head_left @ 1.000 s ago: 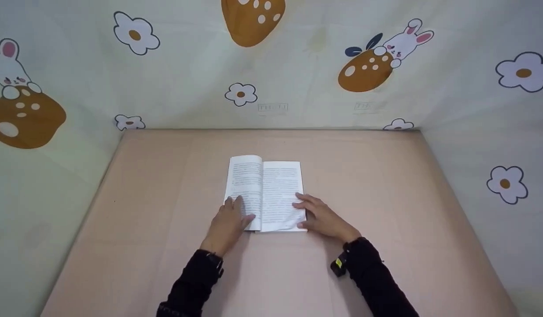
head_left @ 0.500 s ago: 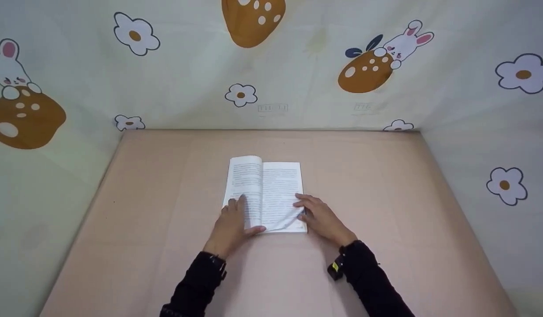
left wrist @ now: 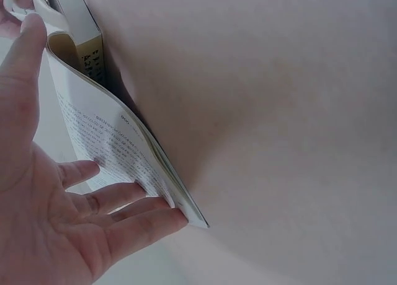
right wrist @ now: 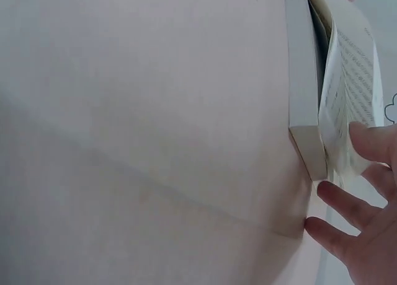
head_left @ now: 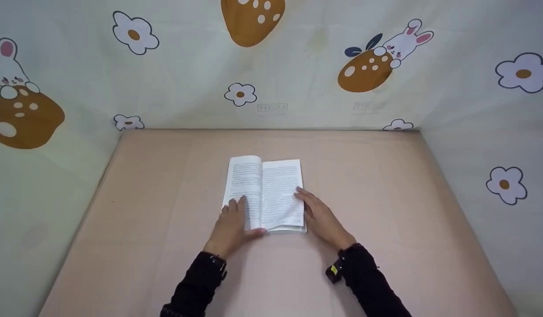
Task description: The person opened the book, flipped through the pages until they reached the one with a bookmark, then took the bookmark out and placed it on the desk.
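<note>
An open book point(head_left: 247, 176) lies on the table in the head view, with printed text on both pages. My left hand point(head_left: 229, 229) rests on the lower left page, fingers spread and fairly straight, the thumb by the bottom of the spine. In the left wrist view its fingertips point(left wrist: 177, 217) press along the page edge. At the book's right edge, my right hand point(head_left: 325, 220) holds a lifted page point(head_left: 282, 189). The right wrist view has its thumb point(right wrist: 371, 139) on that bent page, the index finger behind, and other fingers by the thick page block point(right wrist: 303, 62).
The table point(head_left: 364, 176) has a plain pinkish-beige cover. Behind and beside it hangs pale cloth point(head_left: 306, 66) printed with rabbits, flowers and brown fruit shapes. A small black device point(head_left: 334, 270) sits on the right wrist.
The right page's lower corner, curled up before, now stands raised off the pages beneath. My right hand has shifted slightly up and left. The left thumb has slid right to the spine.
</note>
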`<state>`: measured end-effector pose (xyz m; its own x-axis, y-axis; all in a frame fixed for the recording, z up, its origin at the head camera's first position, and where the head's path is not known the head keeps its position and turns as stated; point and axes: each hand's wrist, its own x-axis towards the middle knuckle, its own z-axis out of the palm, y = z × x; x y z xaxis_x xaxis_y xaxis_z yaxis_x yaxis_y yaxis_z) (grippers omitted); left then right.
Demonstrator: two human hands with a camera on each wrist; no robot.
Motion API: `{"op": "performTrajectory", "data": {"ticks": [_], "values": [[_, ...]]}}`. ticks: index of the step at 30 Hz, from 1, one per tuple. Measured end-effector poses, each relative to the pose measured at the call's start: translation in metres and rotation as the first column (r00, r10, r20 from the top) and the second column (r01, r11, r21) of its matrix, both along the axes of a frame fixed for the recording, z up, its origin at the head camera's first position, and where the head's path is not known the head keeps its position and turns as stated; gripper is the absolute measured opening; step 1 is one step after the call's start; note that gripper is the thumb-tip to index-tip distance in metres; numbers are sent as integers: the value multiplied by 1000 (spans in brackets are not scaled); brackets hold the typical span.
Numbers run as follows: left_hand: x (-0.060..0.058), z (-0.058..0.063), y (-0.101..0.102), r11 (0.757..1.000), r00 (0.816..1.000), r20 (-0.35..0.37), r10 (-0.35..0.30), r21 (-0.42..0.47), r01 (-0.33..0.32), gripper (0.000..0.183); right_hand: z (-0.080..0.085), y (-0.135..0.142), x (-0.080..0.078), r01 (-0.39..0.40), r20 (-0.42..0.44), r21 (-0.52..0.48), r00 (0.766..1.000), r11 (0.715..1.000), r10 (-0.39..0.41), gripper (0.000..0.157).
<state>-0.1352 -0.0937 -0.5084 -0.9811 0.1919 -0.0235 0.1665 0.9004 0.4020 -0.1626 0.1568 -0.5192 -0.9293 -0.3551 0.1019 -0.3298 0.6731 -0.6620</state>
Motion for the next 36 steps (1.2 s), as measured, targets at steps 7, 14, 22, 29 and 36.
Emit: {"op": "performTrajectory", "data": {"ticks": [7, 14, 22, 29, 36], "values": [[2, 2, 0, 1000, 999, 38, 15, 24, -16, 110, 6, -9, 5, 93, 67, -66, 994, 993, -89, 56], [0, 2, -2, 999, 1000, 13, 3, 52, -4, 109, 14, -31, 17, -57, 37, -62, 998, 996, 60, 43], [-3, 3, -10, 993, 999, 29, -12, 117, 8, 107, 15, -55, 31, -200, -93, 126, 973, 972, 212, 36], [-8, 4, -22, 970, 995, 98, 12, 239, -35, 96, 11, -64, 36, -253, -152, 241, 944, 937, 294, 47], [-10, -1, -36, 941, 992, 98, 76, 322, -104, 58, 9, -69, 37, -269, -147, 330, 932, 905, 331, 48]]}}
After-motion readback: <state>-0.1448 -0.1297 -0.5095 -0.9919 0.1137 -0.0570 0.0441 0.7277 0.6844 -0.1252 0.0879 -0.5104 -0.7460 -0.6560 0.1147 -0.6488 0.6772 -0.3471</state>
